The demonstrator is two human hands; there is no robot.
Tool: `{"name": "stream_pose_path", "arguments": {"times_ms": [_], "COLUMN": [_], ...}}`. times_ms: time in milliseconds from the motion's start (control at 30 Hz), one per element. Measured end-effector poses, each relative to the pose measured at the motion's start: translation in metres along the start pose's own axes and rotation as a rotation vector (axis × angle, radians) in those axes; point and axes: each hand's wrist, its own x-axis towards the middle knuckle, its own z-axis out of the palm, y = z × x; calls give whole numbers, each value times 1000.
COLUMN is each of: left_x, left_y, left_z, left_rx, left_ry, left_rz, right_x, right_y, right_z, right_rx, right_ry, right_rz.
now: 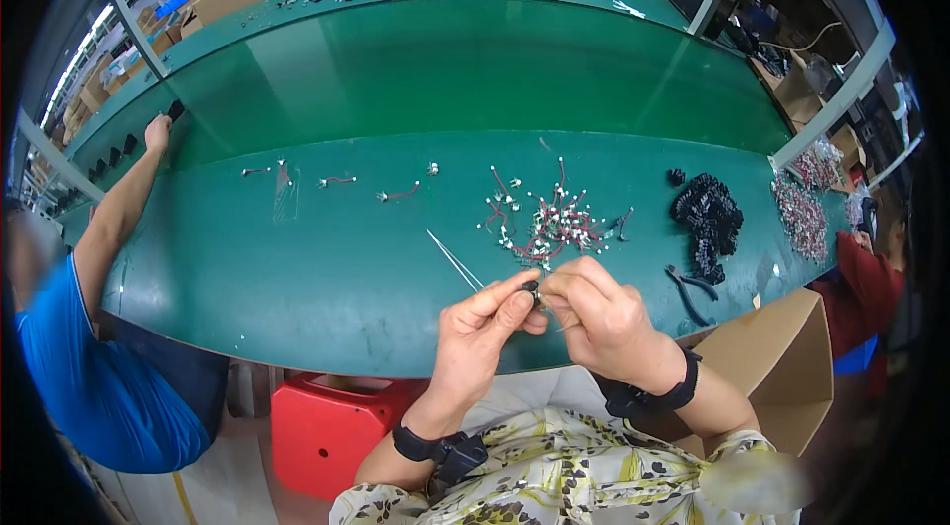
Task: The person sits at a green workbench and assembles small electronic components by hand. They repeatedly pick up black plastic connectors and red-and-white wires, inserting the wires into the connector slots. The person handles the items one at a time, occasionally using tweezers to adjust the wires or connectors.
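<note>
My left hand [483, 329] pinches a small black part [531, 286] between thumb and forefinger, above the front of the green bench. Touching it from the right is my right hand [606, 319], its fingertips closed together; what they grip is too small to make out. Just beyond both hands lies a loose pile of short red wires with white connectors [554, 228]. White tweezers [454, 260] rest on the bench to the left of that pile. Dark cutting pliers [690, 295] lie right of my right hand, near a heap of small black parts [707, 220].
Single wired connectors [400, 192] lie scattered leftward on the green bench [327, 297]. More connectors [802, 213] are heaped at the far right. An open cardboard box [782, 367] stands below the right edge. A co-worker's arm [124, 198] reaches across at left; a red stool [332, 436] is below.
</note>
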Motion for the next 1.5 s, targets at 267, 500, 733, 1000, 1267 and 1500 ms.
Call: {"name": "stream_pose_path", "arguments": {"times_ms": [267, 500, 733, 1000, 1267, 1500], "left_x": [-1, 7, 10, 18, 23, 35], "left_y": [1, 6, 8, 7, 26, 55], "left_z": [6, 5, 3, 10, -52, -123], "left_rx": [35, 273, -118, 157, -154, 67], "left_ry": [71, 45, -33, 48, 149, 206], "left_rz": [-13, 135, -130, 53, -36, 19], "right_x": [-3, 0, 8, 11, 38, 77], "right_y": [3, 7, 18, 13, 19, 45], "right_z": [5, 8, -7, 0, -18, -17], "right_rx": [-176, -126, 74, -69, 251, 276], "right_ry": [-61, 13, -47, -69, -354, -1033], "right_rz": [-103, -62, -77, -23, 98, 408]}}
